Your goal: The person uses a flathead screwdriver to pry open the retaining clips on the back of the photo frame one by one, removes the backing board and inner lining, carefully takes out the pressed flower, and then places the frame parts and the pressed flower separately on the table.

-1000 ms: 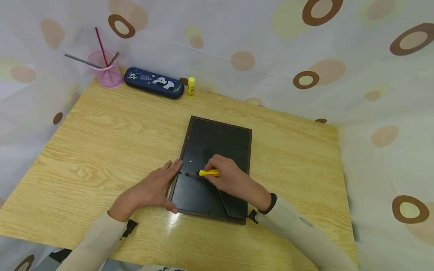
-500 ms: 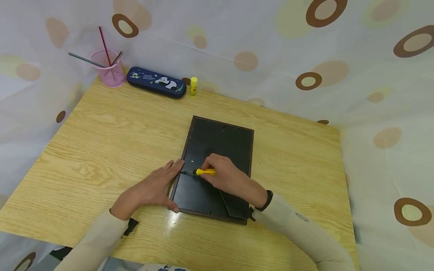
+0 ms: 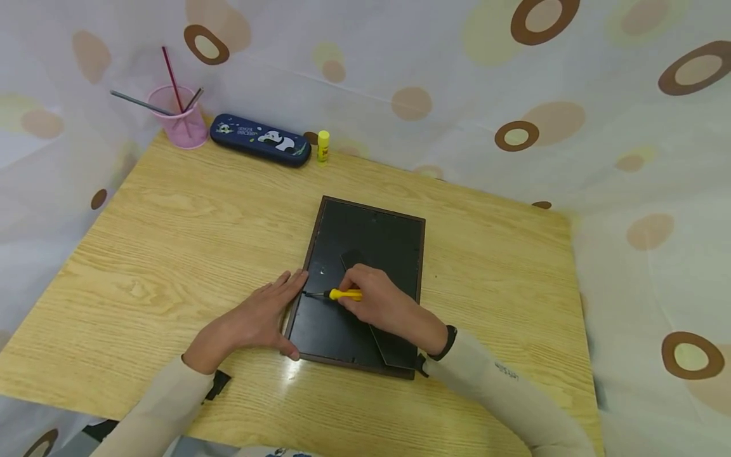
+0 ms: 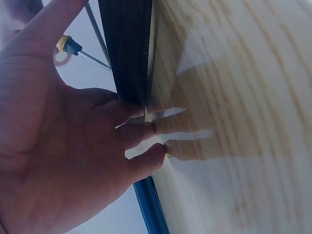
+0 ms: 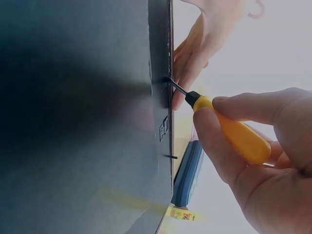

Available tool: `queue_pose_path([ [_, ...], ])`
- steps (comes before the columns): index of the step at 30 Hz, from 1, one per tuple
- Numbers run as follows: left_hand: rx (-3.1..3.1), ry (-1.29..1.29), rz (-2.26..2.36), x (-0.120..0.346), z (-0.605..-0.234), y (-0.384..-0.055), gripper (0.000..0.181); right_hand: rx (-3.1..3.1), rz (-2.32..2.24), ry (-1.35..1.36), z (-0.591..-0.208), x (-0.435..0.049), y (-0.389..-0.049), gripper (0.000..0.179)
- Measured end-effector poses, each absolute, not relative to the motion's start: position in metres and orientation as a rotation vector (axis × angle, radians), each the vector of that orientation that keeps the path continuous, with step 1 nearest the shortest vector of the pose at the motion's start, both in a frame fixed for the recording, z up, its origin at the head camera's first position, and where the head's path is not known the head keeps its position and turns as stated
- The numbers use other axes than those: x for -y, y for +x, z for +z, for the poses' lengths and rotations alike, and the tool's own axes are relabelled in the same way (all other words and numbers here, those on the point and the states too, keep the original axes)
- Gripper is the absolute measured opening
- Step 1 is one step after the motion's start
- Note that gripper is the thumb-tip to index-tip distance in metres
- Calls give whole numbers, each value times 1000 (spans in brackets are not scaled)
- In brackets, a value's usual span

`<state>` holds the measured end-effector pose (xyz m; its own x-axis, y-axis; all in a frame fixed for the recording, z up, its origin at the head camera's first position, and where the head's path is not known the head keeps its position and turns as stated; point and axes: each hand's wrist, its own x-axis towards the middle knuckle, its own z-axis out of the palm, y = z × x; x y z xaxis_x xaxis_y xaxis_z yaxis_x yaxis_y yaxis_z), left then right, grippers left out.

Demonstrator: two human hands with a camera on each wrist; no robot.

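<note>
A dark picture frame (image 3: pixel 371 225) lies back side up on the table, with a thin brown rim and a slanted stand flap (image 3: pixel 394 349). My left hand (image 3: pixel 259 317) rests along its left edge, fingers extended against the side and thumb at the near left corner. Between thumb and fingers my right hand (image 3: pixel 379 298) pinches the yellow handle of a small screwdriver (image 5: pixel 239 134). The screwdriver's tip touches the black backing beside the left rim, close to a small dark tab. In the left wrist view the left fingertips (image 4: pixel 156 151) reach the wooden surface beside the frame.
At the table's back stand a pink pencil cup (image 3: pixel 185 130) with several pencils, a dark blue panda pencil case (image 3: pixel 259 141) and a yellow glue stick (image 3: pixel 323 149). Patterned cloth (image 3: pixel 411 57) hangs behind. Wooden tabletop (image 3: pixel 497 273) extends around the frame.
My right hand has moved the screwdriver slightly left, bringing its tip from the backing closer to the frame's left rim. The left hand and the frame stay in place.
</note>
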<state>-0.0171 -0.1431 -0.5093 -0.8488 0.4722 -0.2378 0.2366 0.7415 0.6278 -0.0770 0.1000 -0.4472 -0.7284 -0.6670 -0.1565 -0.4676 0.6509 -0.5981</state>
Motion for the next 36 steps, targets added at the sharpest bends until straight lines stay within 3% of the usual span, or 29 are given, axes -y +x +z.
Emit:
queue_pose_path([
  [36,-2561,534,853,143,-509,-16,142,-2540,-752,-926,-451,-99,-74,11],
])
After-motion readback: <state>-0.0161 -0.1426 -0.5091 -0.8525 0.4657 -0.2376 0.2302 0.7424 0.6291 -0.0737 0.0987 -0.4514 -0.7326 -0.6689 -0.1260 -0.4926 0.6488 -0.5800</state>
